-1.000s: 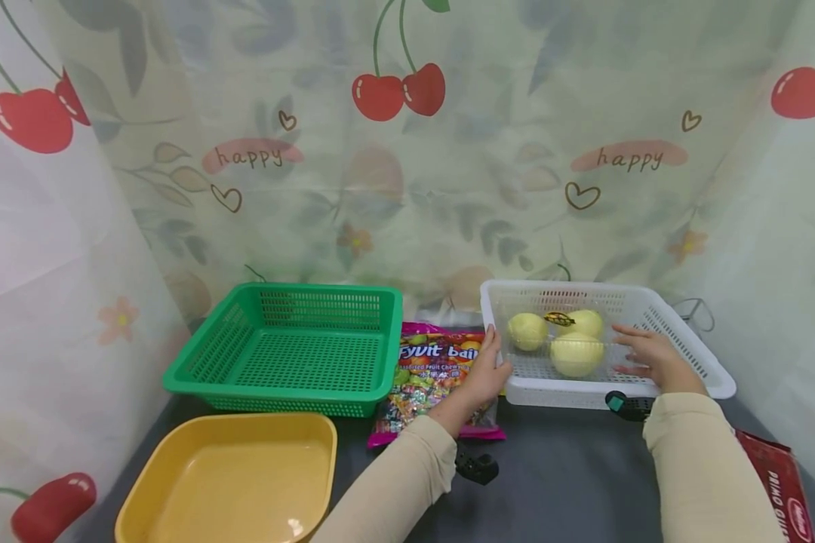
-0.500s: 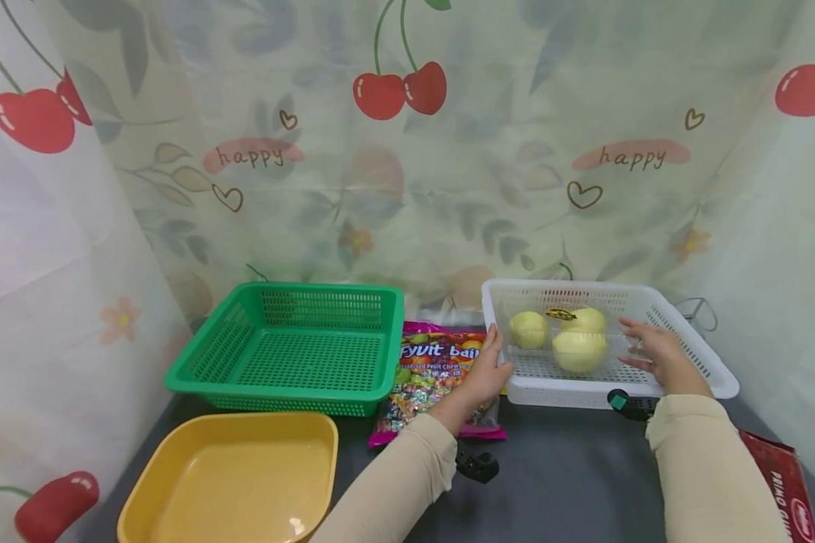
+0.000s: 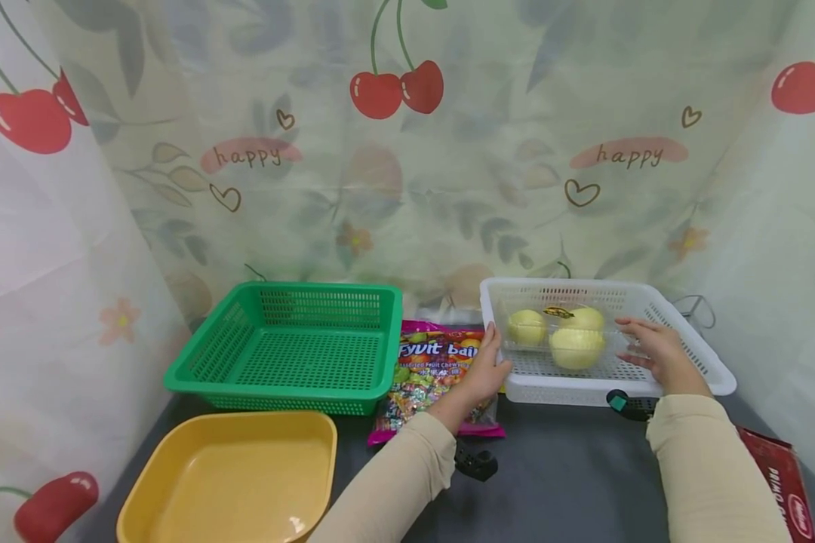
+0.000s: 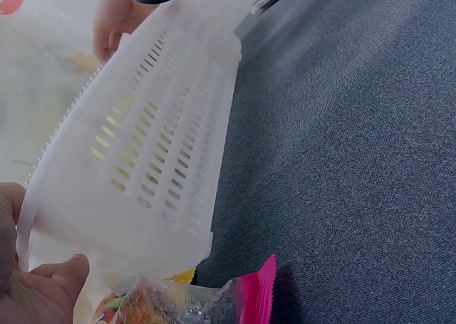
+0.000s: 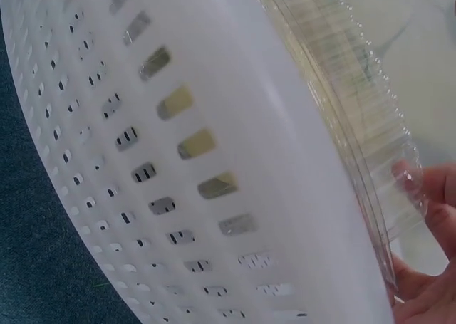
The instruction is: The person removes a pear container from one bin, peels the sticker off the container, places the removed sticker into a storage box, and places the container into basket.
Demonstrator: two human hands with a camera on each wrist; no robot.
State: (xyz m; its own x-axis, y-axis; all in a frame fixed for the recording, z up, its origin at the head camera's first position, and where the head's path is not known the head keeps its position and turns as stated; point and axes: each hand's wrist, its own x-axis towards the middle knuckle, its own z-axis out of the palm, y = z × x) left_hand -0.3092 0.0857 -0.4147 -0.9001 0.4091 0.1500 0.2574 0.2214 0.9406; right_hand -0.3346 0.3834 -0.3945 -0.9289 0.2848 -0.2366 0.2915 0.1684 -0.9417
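Note:
A white slotted plastic basket (image 3: 591, 391) stands at the back right, and in it is a clear plastic box (image 5: 360, 107). Through the lid show three round, pale yellow-green fruits (image 3: 576, 349), and a small yellow and black label (image 3: 558, 312) sits on top. My left hand (image 3: 481, 374) grips the basket's left rim, thumb on the outer wall. At the box's right end, my right hand (image 3: 660, 354) pinches the clear plastic between fingers and thumb. In the right wrist view, a fingertip (image 5: 410, 181) presses the box's ridged edge above the basket rim.
A green basket (image 3: 312, 362) stands at the back left, with a yellow tray (image 3: 231, 475) in front. Between the baskets lies a pink candy bag (image 3: 441, 362), partly under my left arm. A red pack (image 3: 777, 475) lies by my right sleeve on the dark table (image 3: 557, 475).
My right hand and the box's near side have risen slightly, and the fruits sit a little higher against the basket. My left hand stays at the rim.

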